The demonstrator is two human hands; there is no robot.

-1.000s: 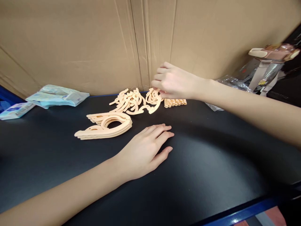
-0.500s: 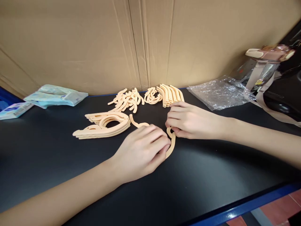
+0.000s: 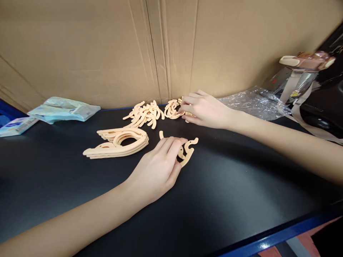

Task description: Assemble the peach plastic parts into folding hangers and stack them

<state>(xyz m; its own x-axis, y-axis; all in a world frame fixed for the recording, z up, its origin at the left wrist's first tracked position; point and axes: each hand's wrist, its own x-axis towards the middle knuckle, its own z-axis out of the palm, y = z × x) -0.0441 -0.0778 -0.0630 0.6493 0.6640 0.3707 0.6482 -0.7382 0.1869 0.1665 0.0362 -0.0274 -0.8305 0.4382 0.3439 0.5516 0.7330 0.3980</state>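
Note:
My left hand [image 3: 159, 162] is closed around beige folding-hanger pieces on the black table. A hook end [image 3: 161, 135] sticks out above its knuckles, and a curved piece [image 3: 180, 152] shows by the fingertips. On their right, an S-shaped piece [image 3: 189, 143] lies near a straight arm piece [image 3: 187, 157]. My right hand [image 3: 202, 109] is over the back piles, its bent fingers apart and touching the edge of the C-shaped pieces [image 3: 172, 109]. Most of the long hanger arms beneath it are hidden.
A stack of assembled hangers [image 3: 118, 143] lies left of my left hand. Behind is a heap of hook pieces [image 3: 146, 114]. Tissue packs [image 3: 64, 109] are at far left. A clear plastic bag [image 3: 249, 103] and a strapped bottle [image 3: 297, 76] stand right, before a cardboard wall [image 3: 107, 53].
My right hand has left the pieces in front and moved back to the piles. My left hand has shifted slightly left, with the pieces under it turned; an S-shaped piece now shows.

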